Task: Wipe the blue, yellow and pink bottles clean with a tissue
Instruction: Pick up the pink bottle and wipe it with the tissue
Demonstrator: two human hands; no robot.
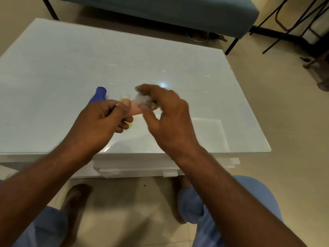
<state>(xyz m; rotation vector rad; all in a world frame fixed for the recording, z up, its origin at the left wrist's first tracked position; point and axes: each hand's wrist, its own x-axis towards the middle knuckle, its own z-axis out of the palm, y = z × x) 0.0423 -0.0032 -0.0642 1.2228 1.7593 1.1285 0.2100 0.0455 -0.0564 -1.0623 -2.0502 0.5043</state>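
My left hand (103, 120) holds the pink bottle (136, 108) sideways above the white table (71, 59). My right hand (165, 114) grips a crumpled white tissue (142, 99) and presses it against the pink bottle's upper side; the hand is blurred. The blue bottle (99, 94) stands on the table just behind my left hand, with its lower part hidden. The yellow bottle (124, 98) stands beside it, mostly covered by my left thumb and fingers; only its pale cap and a yellow sliver lower down show.
The table's front edge (142, 153) runs just below my wrists, with a white shelf under it. A teal bench (160, 13) stands beyond the table's far edge. Black metal frame legs (288, 24) stand at the upper right. My knees and feet are below.
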